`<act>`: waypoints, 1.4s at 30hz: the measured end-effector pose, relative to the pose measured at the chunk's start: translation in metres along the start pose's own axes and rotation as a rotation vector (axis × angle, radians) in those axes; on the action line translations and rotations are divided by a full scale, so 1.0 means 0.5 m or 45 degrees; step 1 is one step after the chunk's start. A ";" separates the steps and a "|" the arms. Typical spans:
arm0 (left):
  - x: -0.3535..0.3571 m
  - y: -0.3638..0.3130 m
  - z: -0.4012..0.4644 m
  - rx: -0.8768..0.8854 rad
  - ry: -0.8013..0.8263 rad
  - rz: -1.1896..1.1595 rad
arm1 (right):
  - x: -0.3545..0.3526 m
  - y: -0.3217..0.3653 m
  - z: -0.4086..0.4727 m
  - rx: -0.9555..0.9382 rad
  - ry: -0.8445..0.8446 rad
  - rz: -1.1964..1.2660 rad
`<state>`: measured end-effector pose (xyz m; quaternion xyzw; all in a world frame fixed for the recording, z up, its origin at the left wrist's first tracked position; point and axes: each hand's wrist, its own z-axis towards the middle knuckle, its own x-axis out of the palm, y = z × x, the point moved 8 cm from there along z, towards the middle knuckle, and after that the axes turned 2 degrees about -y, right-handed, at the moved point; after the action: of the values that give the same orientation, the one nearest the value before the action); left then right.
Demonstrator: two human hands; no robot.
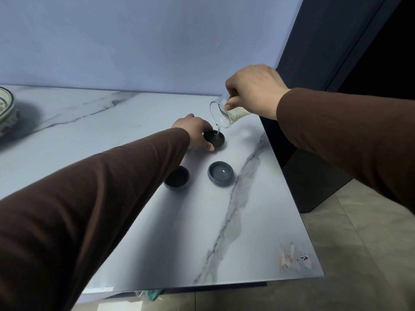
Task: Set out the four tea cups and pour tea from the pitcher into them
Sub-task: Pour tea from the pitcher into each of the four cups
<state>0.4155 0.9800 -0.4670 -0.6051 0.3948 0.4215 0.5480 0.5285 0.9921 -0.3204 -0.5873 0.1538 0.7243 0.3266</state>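
Both arms wear long, plain dark-brown sleeves (112, 187).

A white marble-patterned table (134, 221) with grey veining stands against a plain pale wall (134, 37). A dark blue panel (314, 41) rises at the right, beside a black opening. Beige floor tiles (359, 243) run below the table's right edge. A patterned ceramic bowl (5, 108) sits at the far left, cut off by the frame. Soft, cool light falls evenly.
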 end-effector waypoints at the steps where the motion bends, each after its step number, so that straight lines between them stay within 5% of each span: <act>1: 0.000 0.000 0.000 -0.001 -0.004 0.002 | 0.003 -0.007 -0.002 0.024 -0.004 0.023; 10: 0.007 0.002 -0.007 -0.022 0.016 -0.026 | 0.072 -0.125 -0.068 0.569 0.035 0.531; 15: -0.028 -0.011 -0.043 0.057 -0.134 -0.064 | 0.067 -0.137 -0.105 0.677 0.031 0.719; 42: 0.052 -0.062 -0.201 0.104 0.056 0.020 | -0.021 0.077 -0.212 0.028 0.124 0.040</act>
<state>0.4612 0.8821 -0.4768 -0.5883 0.4283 0.3961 0.5600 0.5842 0.8962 -0.3444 -0.6157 0.1867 0.6983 0.3138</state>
